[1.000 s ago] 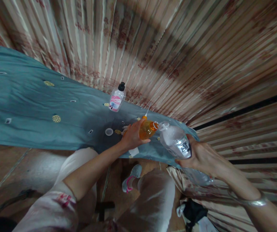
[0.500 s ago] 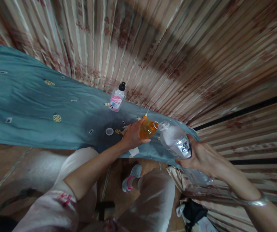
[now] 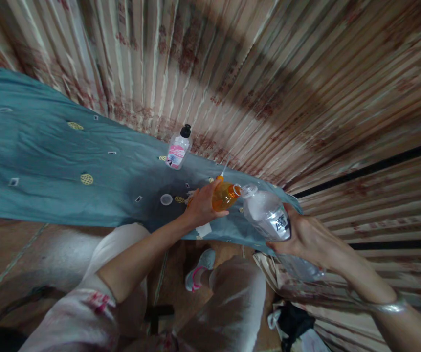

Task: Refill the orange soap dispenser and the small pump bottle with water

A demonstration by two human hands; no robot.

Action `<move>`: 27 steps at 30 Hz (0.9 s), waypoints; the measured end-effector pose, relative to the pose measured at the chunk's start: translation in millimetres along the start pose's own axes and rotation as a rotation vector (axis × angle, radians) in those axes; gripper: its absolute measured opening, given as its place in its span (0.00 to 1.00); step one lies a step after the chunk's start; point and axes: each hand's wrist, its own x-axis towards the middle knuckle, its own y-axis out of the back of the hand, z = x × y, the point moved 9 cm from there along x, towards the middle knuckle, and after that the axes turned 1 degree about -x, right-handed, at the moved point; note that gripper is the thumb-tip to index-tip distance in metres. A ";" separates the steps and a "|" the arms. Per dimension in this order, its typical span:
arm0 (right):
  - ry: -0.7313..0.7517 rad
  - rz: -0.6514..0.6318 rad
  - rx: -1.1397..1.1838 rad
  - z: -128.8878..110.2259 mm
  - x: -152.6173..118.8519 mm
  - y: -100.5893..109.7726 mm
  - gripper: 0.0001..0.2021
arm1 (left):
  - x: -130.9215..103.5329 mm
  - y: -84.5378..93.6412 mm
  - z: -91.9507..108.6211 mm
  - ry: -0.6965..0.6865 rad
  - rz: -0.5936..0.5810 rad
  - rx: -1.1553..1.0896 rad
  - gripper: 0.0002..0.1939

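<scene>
- The right hand is clamping the large clear bottle, neck above the cloth; steady, unsqueezing!
- The left hand is gripping the orange bottle, mouth practically at mouth; keeping both necks aligned is crucial.
- That hand is hiding the orange bottle's lower part; whether liquid's flowing, I can't tell.

The left forearm comes in from about 8 o'clock and slants up towards 2 o'clock. The left hand lies just off centre at 6 o'clock, its digits bent in a grip, the lowest one pointing to 3 o'clock. The right forearm enters from 4 o'clock and angles towards 10 o'clock. The right hand, at 4 o'clock, is likewise curled, well apart from its partner.
</scene>
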 end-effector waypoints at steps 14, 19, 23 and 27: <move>-0.028 -0.030 0.027 -2.7 -0.7 0.2 0.29 | -0.5 -1.3 -2.0 -0.028 0.018 -0.005 0.59; -0.013 0.005 0.003 -3.8 -0.8 2.5 0.27 | -0.4 -0.8 -1.4 -0.015 0.007 0.003 0.57; -0.005 0.003 0.012 -3.2 -0.8 2.3 0.27 | -0.3 -0.6 -1.6 -0.014 0.010 0.005 0.57; 0.014 0.005 0.009 -1.4 0.4 1.6 0.27 | -0.2 -1.2 -1.4 -0.037 0.017 -0.003 0.57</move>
